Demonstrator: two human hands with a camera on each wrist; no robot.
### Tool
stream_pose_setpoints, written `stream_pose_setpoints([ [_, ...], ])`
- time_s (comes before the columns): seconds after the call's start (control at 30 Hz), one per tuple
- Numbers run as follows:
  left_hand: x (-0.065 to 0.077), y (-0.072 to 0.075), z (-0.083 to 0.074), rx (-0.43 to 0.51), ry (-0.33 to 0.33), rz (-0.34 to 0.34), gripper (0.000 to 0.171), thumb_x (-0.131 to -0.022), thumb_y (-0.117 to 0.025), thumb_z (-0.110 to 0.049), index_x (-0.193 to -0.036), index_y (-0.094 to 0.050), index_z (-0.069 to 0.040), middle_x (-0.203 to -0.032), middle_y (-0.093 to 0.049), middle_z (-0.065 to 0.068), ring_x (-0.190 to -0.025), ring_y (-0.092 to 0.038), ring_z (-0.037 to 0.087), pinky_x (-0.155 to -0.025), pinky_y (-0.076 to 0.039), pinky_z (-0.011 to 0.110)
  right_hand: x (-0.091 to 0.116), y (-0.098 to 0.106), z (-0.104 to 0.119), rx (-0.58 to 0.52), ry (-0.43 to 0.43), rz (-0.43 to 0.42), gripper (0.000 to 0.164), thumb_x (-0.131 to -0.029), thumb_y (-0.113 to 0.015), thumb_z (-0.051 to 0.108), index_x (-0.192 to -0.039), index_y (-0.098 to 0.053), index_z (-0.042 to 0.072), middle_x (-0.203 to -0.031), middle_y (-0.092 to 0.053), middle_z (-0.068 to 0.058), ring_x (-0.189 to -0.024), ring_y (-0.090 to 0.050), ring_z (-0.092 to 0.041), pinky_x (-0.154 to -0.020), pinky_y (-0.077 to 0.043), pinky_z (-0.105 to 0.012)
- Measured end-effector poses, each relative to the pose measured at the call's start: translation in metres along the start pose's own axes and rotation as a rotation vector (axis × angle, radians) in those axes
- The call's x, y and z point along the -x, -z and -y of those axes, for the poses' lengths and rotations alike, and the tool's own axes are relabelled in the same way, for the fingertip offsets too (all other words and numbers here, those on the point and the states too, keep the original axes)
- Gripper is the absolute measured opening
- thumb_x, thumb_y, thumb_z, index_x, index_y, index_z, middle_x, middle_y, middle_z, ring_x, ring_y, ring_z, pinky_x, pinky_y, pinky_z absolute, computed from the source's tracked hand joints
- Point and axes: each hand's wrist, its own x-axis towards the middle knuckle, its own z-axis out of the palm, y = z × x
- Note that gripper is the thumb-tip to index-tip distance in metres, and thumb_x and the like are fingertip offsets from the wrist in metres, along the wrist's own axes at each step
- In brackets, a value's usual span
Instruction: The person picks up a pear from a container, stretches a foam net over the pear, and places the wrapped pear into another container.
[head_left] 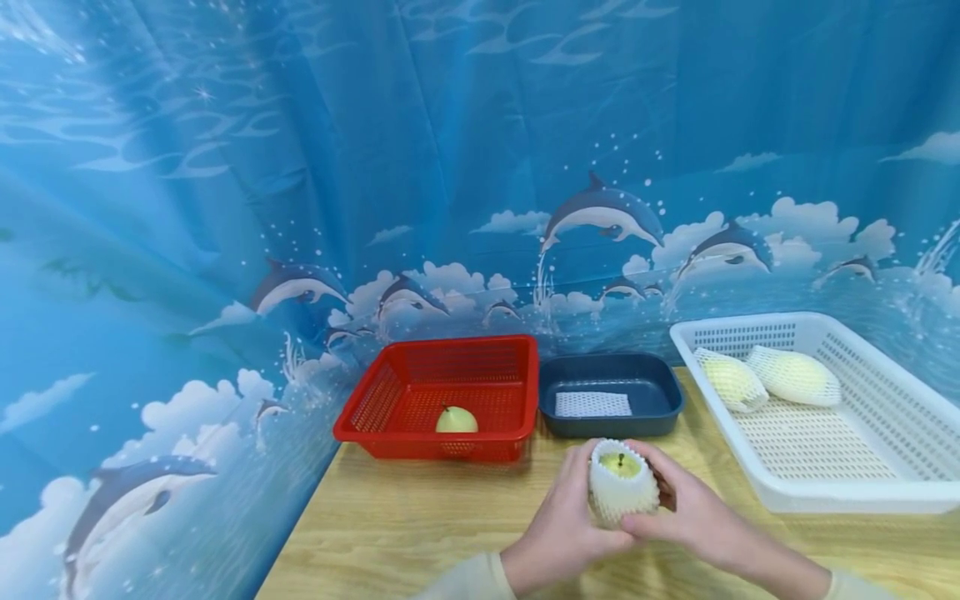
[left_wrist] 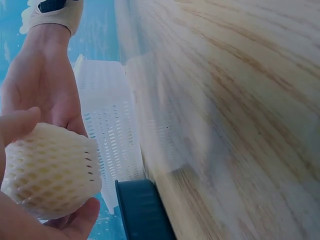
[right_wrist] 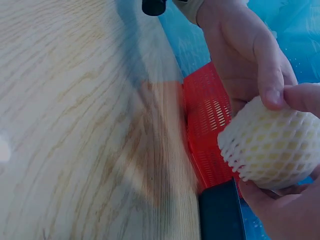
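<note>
A pear (head_left: 619,465) in a white foam net sleeve (head_left: 624,493) is held between both hands over the near part of the table, its stem pointing up. My left hand (head_left: 558,521) grips it from the left, and my right hand (head_left: 686,512) grips it from the right with the thumb across the front. In the left wrist view the foam sleeve (left_wrist: 52,172) covers most of the fruit. The right wrist view shows fingers of both hands around the netted pear (right_wrist: 275,142).
Behind the hands, a dark blue tray (head_left: 648,427) contains a flattened foam net (head_left: 592,405). To its left, a red basket (head_left: 360,429) contains a bare pear (head_left: 456,420). At right, a white basket (head_left: 847,497) contains two netted pears (head_left: 797,377). A dolphin-print curtain (head_left: 465,167) hangs behind.
</note>
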Motion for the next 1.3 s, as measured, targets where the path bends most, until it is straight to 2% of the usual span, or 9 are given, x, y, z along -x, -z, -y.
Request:
stream_pose_setpoints([
  [0.17,-0.001,-0.001,0.0,-0.063,-0.031,-0.023,0.086,-0.075,-0.087,-0.033,-0.146,-0.037,-0.033,-0.131,-0.048,-0.015,-0.114,-0.048,0.0,-0.098,-0.047,0.027,0.002,-0.002,-0.001,0.03,0.039,-0.02,0.081,-0.083,-0.08,0.011,-0.151,-0.035,0.008,-0.136,-0.053,-0.019,-0.112,-0.058,-0.001,-0.089,-0.052,-0.023],
  [0.37,0.0,-0.002,0.002,-0.068,-0.074,-0.022,0.083,-0.075,-0.086,-0.027,-0.143,-0.039,-0.033,-0.129,-0.049,-0.015,-0.112,-0.049,0.0,-0.098,-0.047,0.026,0.003,-0.001,-0.001,0.038,0.072,-0.015,0.083,-0.081,-0.081,0.009,-0.151,-0.037,0.014,-0.134,-0.055,-0.016,-0.11,-0.06,-0.005,-0.086,-0.053,-0.026],
  [0.53,0.0,-0.004,0.005,-0.012,-0.103,-0.005,0.087,-0.072,-0.087,-0.021,-0.143,-0.039,-0.035,-0.13,-0.049,-0.015,-0.113,-0.049,0.001,-0.098,-0.047,0.025,0.004,0.001,0.0,0.04,0.071,0.013,0.089,-0.08,-0.082,0.011,-0.155,-0.034,0.022,-0.14,-0.051,-0.018,-0.108,-0.059,-0.004,-0.079,-0.053,-0.027],
  [0.6,0.0,-0.003,0.005,0.024,-0.113,0.007,0.088,-0.071,-0.087,-0.019,-0.143,-0.039,-0.035,-0.13,-0.049,-0.014,-0.114,-0.049,0.001,-0.098,-0.047,0.025,0.003,0.003,-0.001,0.04,0.084,0.026,0.092,-0.08,-0.082,0.011,-0.156,-0.033,0.023,-0.143,-0.05,-0.014,-0.108,-0.058,-0.004,-0.078,-0.053,-0.027],
  [0.7,0.0,-0.003,0.004,0.064,-0.114,0.023,0.088,-0.071,-0.085,-0.014,-0.143,-0.039,-0.035,-0.132,-0.049,-0.014,-0.115,-0.049,0.002,-0.098,-0.046,0.024,0.004,0.005,-0.002,0.048,0.106,0.034,0.091,-0.079,-0.083,0.011,-0.155,-0.034,0.022,-0.143,-0.052,-0.004,-0.108,-0.058,-0.004,-0.077,-0.053,-0.027],
  [0.77,0.0,-0.003,0.003,0.073,-0.113,0.031,0.089,-0.07,-0.083,-0.011,-0.143,-0.039,-0.036,-0.132,-0.047,-0.014,-0.116,-0.048,0.002,-0.099,-0.046,0.024,0.004,0.006,-0.002,0.061,0.109,0.022,0.087,-0.08,-0.082,0.011,-0.154,-0.037,0.018,-0.139,-0.055,-0.003,-0.105,-0.06,-0.004,-0.078,-0.054,-0.027],
  [0.97,-0.002,-0.007,0.001,0.096,-0.127,0.028,0.084,-0.071,-0.08,-0.01,-0.141,-0.041,-0.034,-0.13,-0.044,-0.01,-0.111,-0.048,0.002,-0.09,-0.048,0.019,0.005,0.009,0.005,0.096,0.034,-0.008,0.082,-0.083,-0.081,0.016,-0.151,-0.037,0.003,-0.132,-0.056,-0.023,-0.097,-0.062,-0.003,-0.078,-0.055,-0.026],
  [1.13,-0.006,-0.011,-0.004,0.163,-0.13,0.015,0.075,-0.078,-0.08,-0.018,-0.14,-0.041,-0.033,-0.128,-0.048,-0.01,-0.11,-0.05,0.002,-0.086,-0.05,0.019,0.004,0.022,0.015,0.135,-0.051,0.014,0.082,-0.086,-0.079,0.022,-0.152,-0.034,0.005,-0.132,-0.056,-0.021,-0.096,-0.06,-0.003,-0.075,-0.055,-0.026],
  [1.3,-0.011,-0.015,-0.009,0.241,-0.077,0.03,0.073,-0.082,-0.079,-0.024,-0.143,-0.039,-0.032,-0.128,-0.05,-0.01,-0.108,-0.053,0.005,-0.083,-0.054,0.022,0.001,0.039,0.026,0.178,-0.116,0.03,0.085,-0.088,-0.077,0.027,-0.156,-0.029,0.007,-0.129,-0.058,-0.019,-0.097,-0.062,-0.009,-0.071,-0.056,-0.027],
])
